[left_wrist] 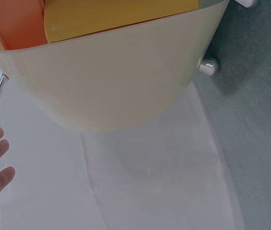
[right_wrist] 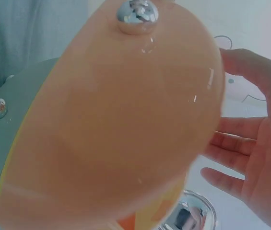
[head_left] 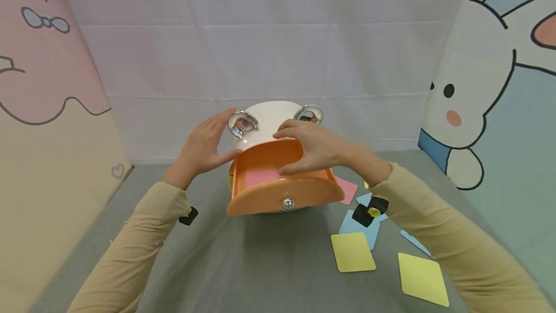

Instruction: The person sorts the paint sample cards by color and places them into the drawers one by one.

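Note:
A rounded white box with shiny silver ear-like rings stands on the grey cloth. Its orange drawer, with a silver knob, is pulled out and holds a flat pink card. My right hand is above the drawer, thumb over its inside near the card. In the right wrist view the right hand's fingers are spread and I see nothing held. My left hand is at the box's left side, fingertips by the left ring, thumb at the drawer's upper left corner; contact is unclear.
Yellow cards, blue cards and a pink card lie on the cloth to the right. A green drawer front with its own knob shows beneath the orange one. White fabric hangs behind the box.

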Available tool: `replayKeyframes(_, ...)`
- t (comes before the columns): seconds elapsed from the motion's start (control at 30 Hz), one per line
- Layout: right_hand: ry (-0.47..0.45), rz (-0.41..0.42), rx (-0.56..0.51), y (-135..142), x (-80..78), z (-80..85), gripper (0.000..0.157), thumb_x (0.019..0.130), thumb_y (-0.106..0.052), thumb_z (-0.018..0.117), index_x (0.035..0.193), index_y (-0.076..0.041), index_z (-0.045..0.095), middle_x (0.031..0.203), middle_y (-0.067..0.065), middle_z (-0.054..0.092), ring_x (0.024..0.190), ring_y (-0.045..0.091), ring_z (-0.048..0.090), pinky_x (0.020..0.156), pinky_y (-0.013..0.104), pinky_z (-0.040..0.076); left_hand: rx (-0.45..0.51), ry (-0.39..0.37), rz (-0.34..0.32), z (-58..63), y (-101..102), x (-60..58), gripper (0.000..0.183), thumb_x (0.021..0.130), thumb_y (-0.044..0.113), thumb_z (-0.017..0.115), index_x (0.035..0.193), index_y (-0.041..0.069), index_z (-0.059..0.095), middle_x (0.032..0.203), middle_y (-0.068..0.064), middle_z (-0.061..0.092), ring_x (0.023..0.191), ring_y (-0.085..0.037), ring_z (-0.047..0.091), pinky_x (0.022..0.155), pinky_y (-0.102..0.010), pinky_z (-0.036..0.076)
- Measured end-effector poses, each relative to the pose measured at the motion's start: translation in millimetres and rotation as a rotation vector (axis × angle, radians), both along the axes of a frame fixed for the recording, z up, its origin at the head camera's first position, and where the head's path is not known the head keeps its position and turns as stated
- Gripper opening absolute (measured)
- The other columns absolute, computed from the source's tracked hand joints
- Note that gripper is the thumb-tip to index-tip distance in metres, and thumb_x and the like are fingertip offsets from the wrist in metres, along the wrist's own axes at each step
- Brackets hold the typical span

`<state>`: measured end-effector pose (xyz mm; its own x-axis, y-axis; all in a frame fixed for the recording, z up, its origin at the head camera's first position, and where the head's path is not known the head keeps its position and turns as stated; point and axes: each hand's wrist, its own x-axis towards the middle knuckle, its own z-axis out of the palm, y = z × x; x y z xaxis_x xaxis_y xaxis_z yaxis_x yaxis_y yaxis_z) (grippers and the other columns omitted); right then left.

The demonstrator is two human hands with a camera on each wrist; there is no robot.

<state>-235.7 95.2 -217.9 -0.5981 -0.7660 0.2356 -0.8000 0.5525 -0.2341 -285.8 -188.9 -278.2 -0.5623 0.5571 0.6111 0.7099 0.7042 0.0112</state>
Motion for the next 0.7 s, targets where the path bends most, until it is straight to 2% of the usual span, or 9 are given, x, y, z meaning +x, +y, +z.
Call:
replayKeyframes(0.2, -0.010, -0.066, -0.004, 26.8, 3.3, -0.7, 0.067, 0.072, -0.040, 0.072, 0.125, -0.004, 0.053, 0.125, 0.008, 0.050, 0.116, 0.024, 0.044, 0.097, 0.044, 0.038, 0.003, 0.011, -0.007, -0.3, -0.6, -0.2, 0.087, 0.081, 0.068, 0.038, 0.144, 0.009, 0.024, 0.142, -0.010, 0.036, 0.126, -0.032, 0.037, 0.102, -0.048, 0.030)
replayKeyframes(0.37, -0.039, -0.152, -0.013, 63.6, 4.2, -10.0, 0.068, 0.071, -0.037, 0.074, 0.125, -0.003, 0.051, 0.125, 0.010, 0.050, 0.115, 0.027, 0.045, 0.093, 0.050, 0.041, 0.009, 0.013, -0.008, -0.1, -0.6, 0.1, 0.087, 0.081, 0.069, 0.037, 0.144, 0.010, 0.024, 0.143, -0.010, 0.035, 0.126, -0.031, 0.037, 0.103, -0.048, 0.030)
replayKeyframes(0.53, -0.041, -0.273, 0.014, 106.5, 6.2, -26.4, 0.067, 0.072, -0.039, 0.073, 0.123, -0.002, 0.052, 0.122, 0.012, 0.052, 0.110, 0.029, 0.048, 0.086, 0.053, 0.045, 0.011, 0.017, -0.015, -0.7, 0.4, -0.7, 0.088, 0.081, 0.069, 0.036, 0.144, 0.010, 0.024, 0.143, -0.009, 0.035, 0.126, -0.031, 0.037, 0.103, -0.048, 0.030)
replayKeyframes(0.7, -0.051, -0.379, 0.068, 152.7, 8.4, -49.4, 0.073, 0.071, -0.041, 0.074, 0.124, 0.002, 0.050, 0.123, 0.019, 0.050, 0.113, 0.036, 0.044, 0.086, 0.057, 0.042, 0.011, 0.014, -0.014, -2.4, 0.6, -2.0, 0.087, 0.082, 0.068, 0.037, 0.145, 0.011, 0.023, 0.143, -0.008, 0.034, 0.127, -0.030, 0.036, 0.103, -0.047, 0.030)
